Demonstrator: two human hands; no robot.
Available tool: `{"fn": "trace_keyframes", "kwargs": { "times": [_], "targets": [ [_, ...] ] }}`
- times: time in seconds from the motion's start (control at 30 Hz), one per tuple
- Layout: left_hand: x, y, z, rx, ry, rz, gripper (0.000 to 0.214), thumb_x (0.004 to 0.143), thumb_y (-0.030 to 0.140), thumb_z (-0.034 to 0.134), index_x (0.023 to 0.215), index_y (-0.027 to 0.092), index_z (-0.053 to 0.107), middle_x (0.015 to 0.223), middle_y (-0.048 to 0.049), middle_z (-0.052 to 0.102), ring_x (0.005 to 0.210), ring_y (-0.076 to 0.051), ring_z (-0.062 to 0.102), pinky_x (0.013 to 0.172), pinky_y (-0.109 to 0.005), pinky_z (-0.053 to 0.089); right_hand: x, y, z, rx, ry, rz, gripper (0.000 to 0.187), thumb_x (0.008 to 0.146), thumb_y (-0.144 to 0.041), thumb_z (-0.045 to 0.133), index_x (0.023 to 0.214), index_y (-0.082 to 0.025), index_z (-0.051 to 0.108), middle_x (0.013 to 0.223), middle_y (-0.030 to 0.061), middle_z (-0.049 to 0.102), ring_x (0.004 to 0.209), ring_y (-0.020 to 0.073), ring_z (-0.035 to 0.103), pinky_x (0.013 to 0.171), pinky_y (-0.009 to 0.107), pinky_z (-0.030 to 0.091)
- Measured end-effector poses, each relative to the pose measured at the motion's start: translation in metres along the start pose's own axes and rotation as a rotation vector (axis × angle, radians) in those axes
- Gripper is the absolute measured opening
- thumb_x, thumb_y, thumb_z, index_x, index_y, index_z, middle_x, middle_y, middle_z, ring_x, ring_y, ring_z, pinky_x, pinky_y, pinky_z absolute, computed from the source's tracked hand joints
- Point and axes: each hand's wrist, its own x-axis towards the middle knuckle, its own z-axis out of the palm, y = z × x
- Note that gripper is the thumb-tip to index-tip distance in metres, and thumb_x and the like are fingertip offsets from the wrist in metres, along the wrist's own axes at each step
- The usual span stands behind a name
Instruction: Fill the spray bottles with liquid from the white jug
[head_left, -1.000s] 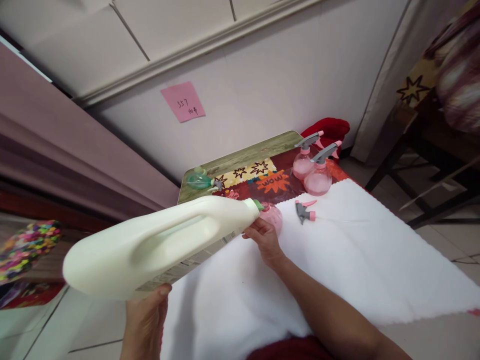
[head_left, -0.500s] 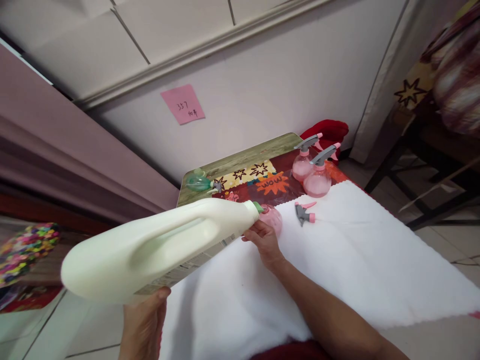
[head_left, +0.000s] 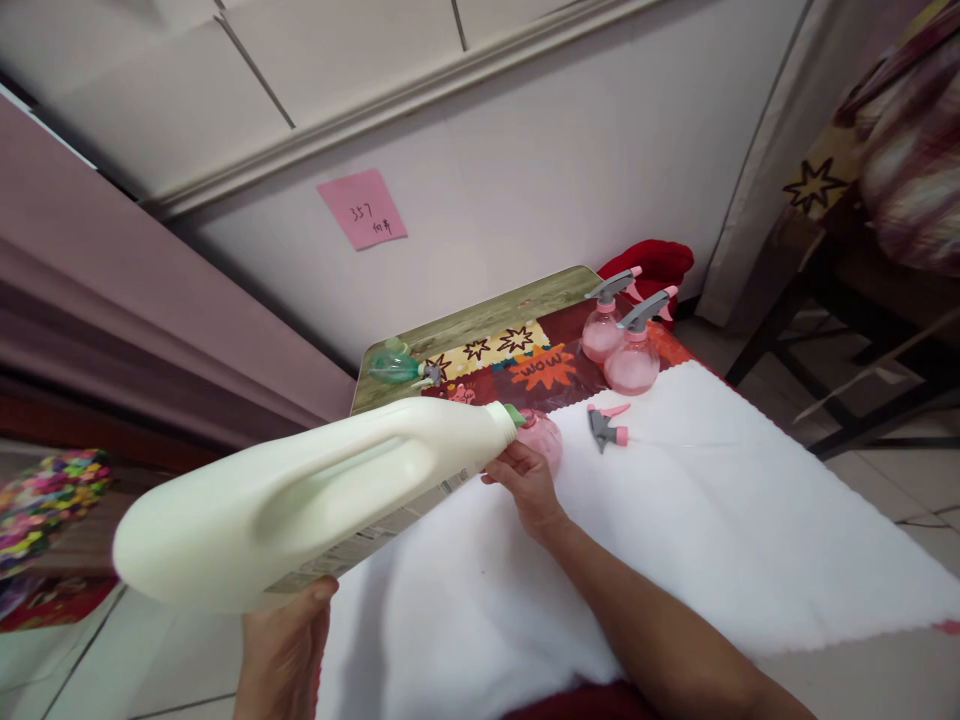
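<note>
My left hand (head_left: 289, 635) is closed around the underside of a large pale white plastic jug (head_left: 225, 510), its palm mostly hidden. The jug lies nearly level with its neck slanting up to the right. Its green spout (head_left: 515, 414) sits at the mouth of a round pink spray bottle (head_left: 544, 440) without its sprayer head. My right hand (head_left: 523, 480) has its fingers bent under the jug's neck, right in front of the pink bottle. A loose grey and pink sprayer head (head_left: 606, 428) with a clear tube lies on the white cloth to the right.
Two pink spray bottles (head_left: 634, 365) with heads on stand at the table's back right. A green spray bottle (head_left: 395, 365) lies on its side at the back left. White cloth (head_left: 697, 520) covers the table front. A dark stool (head_left: 847, 330) stands to the right.
The view has shifted very slightly. The jug, both hands and the bottles hold the same positions relative to each other.
</note>
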Motion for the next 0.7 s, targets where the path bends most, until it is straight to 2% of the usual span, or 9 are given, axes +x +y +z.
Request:
{"fn": "trace_keyframes", "kwargs": {
  "times": [0.3,0.4,0.5,0.7],
  "targets": [
    [0.0022,-0.0069,-0.0060,0.038,0.005,0.012,0.073,0.047,0.034,0.094,0.113,0.029,0.065,0.115,-0.0070,0.072,0.113,-0.035,0.065,0.096,-0.057,0.056,0.0004,0.0011,-0.0012,-0.010,-0.013,-0.013,0.030,0.062,-0.041,0.087,0.084,-0.022,0.077,0.072,0.0016,0.073,0.066,0.0162,0.061,0.064,0.032,0.055],
    [0.0023,-0.0065,-0.0072,0.052,-0.003,0.008,0.066,0.049,0.034,0.093,0.109,0.027,0.066,0.111,-0.0089,0.072,0.110,-0.037,0.066,0.094,-0.059,0.056,0.0005,0.0011,-0.0011,-0.009,-0.009,-0.007,0.029,0.063,-0.040,0.086,0.083,-0.022,0.077,0.072,0.0013,0.072,0.065,0.0161,0.061,0.064,0.032,0.055],
    [0.0002,-0.0031,-0.0045,0.032,-0.021,0.014,0.060,0.052,0.033,0.092,0.106,0.027,0.066,0.111,-0.0082,0.072,0.113,-0.036,0.065,0.097,-0.057,0.055,0.0004,0.0006,-0.0005,0.007,-0.004,0.000,0.029,0.061,-0.038,0.087,0.084,-0.022,0.078,0.072,0.0011,0.072,0.066,0.0160,0.061,0.064,0.031,0.054],
    [-0.0013,0.0000,-0.0009,-0.003,-0.007,0.021,0.065,0.050,0.031,0.094,0.109,0.028,0.065,0.116,-0.0031,0.072,0.118,-0.033,0.063,0.100,-0.050,0.054,-0.0004,-0.0015,0.0008,0.011,-0.006,0.004,0.029,0.061,-0.038,0.087,0.084,-0.022,0.078,0.074,0.0012,0.073,0.066,0.0157,0.060,0.064,0.031,0.054]
  ]
}}
